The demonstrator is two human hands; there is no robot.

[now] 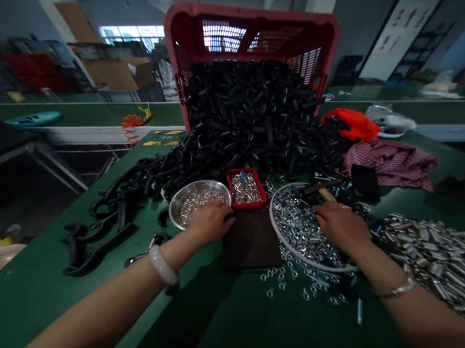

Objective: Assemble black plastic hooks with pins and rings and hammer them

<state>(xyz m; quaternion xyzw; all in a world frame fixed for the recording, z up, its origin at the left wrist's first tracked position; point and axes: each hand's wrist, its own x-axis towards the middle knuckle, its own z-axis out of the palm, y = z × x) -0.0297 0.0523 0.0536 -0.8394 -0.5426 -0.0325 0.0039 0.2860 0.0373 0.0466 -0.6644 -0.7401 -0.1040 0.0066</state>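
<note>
My left hand (pixel 212 220) is closed, its fingers curled down over the right rim of a round metal bowl (pixel 179 195) of small metal pieces. A dark bit shows at its fingertips, too small to name. My right hand (pixel 341 224) reaches over a round white-rimmed tray (pixel 286 250) heaped with shiny eye-ended metal parts. Its fingers are drawn together, and what they hold is hidden. Right beside it is a hammer with a wooden handle (pixel 327 195), partly covered by the hand. Between the hands lies a dark flat pad (pixel 252 242).
A tipped red crate (pixel 253 14) spills black plastic parts (pixel 251 109) across the green table. Small pins fill a red tray (pixel 247 189). Loose black pieces (pixel 99 237) lie left, metal cylinders (pixel 436 253) right. A checked cloth (pixel 392 160) lies behind, at right.
</note>
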